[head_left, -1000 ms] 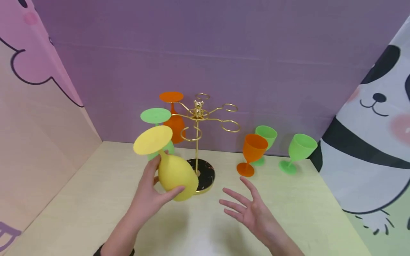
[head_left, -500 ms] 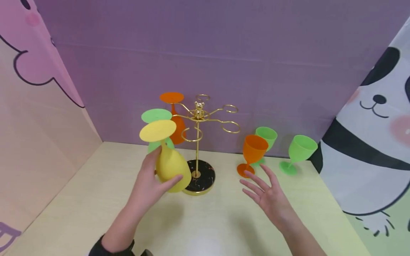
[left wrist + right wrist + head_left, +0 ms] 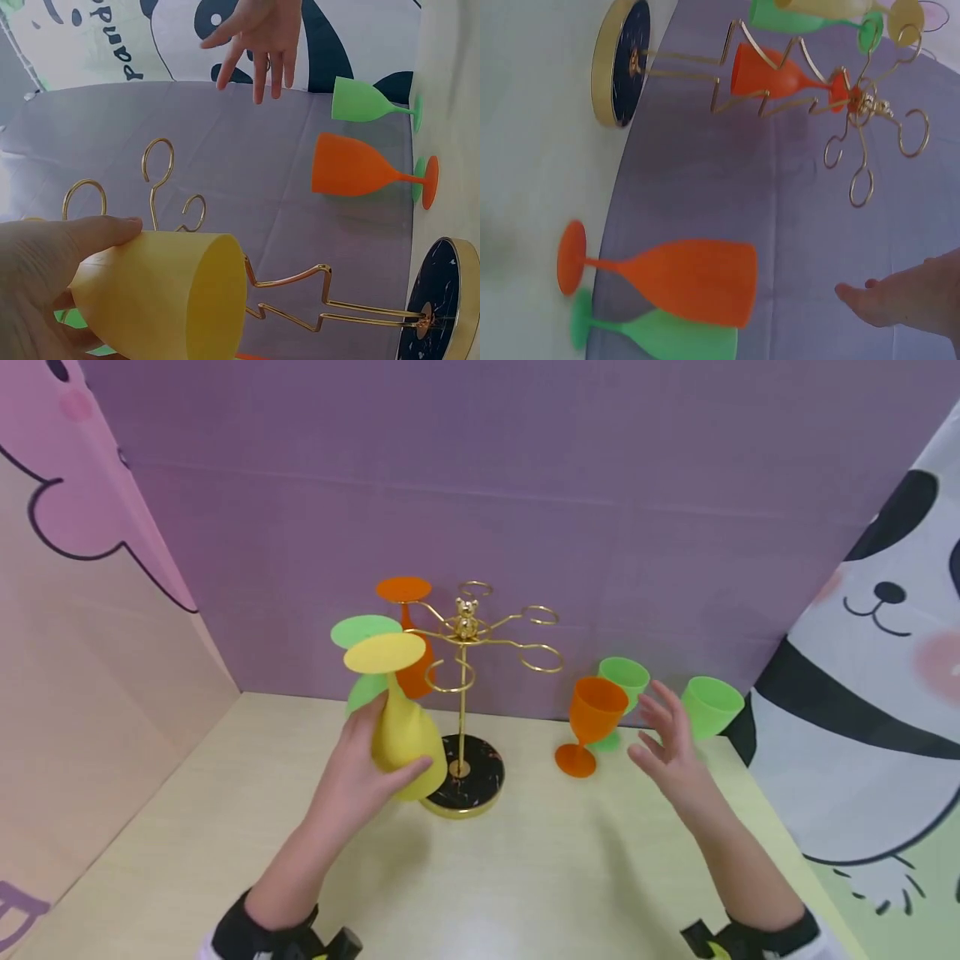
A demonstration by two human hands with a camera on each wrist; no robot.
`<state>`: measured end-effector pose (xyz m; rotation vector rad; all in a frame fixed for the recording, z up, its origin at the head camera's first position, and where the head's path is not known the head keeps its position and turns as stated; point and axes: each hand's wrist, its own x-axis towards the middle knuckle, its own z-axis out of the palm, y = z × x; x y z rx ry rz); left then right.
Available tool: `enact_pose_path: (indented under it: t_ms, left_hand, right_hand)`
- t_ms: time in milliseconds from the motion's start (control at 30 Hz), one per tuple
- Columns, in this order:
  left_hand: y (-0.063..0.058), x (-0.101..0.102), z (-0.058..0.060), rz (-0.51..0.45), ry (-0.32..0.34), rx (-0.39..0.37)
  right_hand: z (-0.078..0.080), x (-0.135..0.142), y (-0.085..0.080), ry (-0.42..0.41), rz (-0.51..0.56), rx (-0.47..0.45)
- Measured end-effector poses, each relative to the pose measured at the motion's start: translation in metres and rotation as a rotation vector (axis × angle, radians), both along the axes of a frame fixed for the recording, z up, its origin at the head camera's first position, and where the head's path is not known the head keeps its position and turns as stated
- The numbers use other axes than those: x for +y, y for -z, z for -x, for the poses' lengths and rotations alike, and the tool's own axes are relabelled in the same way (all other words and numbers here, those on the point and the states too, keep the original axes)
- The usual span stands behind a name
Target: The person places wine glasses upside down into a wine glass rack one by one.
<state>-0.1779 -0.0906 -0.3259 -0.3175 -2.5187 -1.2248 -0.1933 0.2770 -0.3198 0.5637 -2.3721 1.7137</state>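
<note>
My left hand (image 3: 356, 768) grips a yellow goblet (image 3: 408, 739) round its bowl, upside down with the foot on top. It is in front of the left side of a gold stand (image 3: 462, 714) with ring-ended arms and a bear on top. Behind it, partly hidden, a green goblet (image 3: 365, 632) hangs inverted from the stand, and an orange goblet (image 3: 403, 589) hangs farther back. My right hand (image 3: 678, 756) is in the air with loosely bent fingers, holding nothing. In the head view it overlaps the rightmost green goblet (image 3: 712, 703); the right wrist view shows no contact.
An orange goblet (image 3: 597, 703) stands upright on the pale table (image 3: 517, 877), partly covering another green goblet (image 3: 626, 673) behind it. A purple cloth backdrop (image 3: 525, 527) rises at the back. On the right is a panda-printed panel (image 3: 862, 760).
My left hand has raised the yellow goblet a little and brought it closer to vertical. My right hand has moved right and forward, towards the rightmost green goblet, with its fingers more bent.
</note>
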Motion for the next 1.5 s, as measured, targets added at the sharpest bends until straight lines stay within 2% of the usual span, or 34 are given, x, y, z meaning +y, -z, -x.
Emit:
enact_pose_path:
  t_ms: [233,367,500,600,833,1033,1267,1500]
  left_hand:
    - [-0.001,0.002,0.004,0.017,0.016,0.022]
    - [-0.002,0.004,0.006,0.029,0.02,0.018]
    - [-0.004,0.005,0.006,0.04,0.015,-0.006]
    - [-0.005,0.006,0.006,0.05,0.008,-0.033]
    - [-0.004,0.008,0.01,0.053,0.012,-0.031]
    - [-0.004,0.012,0.017,0.04,0.044,-0.01]
    - [-0.005,0.016,0.02,0.043,0.063,-0.007]
    - [-0.005,0.021,0.023,0.035,0.088,0.008]
  right_hand:
    - [0.029,0.007,-0.005,0.116,-0.298,0.119]
    - [0.048,0.007,-0.006,0.155,-0.52,0.177]
    - [0.069,0.007,-0.005,0.157,-0.733,0.155]
    - [0.083,0.007,-0.002,0.14,-0.833,0.113]
    - [0.106,0.006,0.011,0.086,-0.935,0.093]
    - [0.118,0.003,0.015,0.045,-1.041,0.077]
    - [0.126,-0.001,0.011,-0.012,-1.064,0.039]
    - [0.127,-0.007,0.011,0.019,-1.155,0.028]
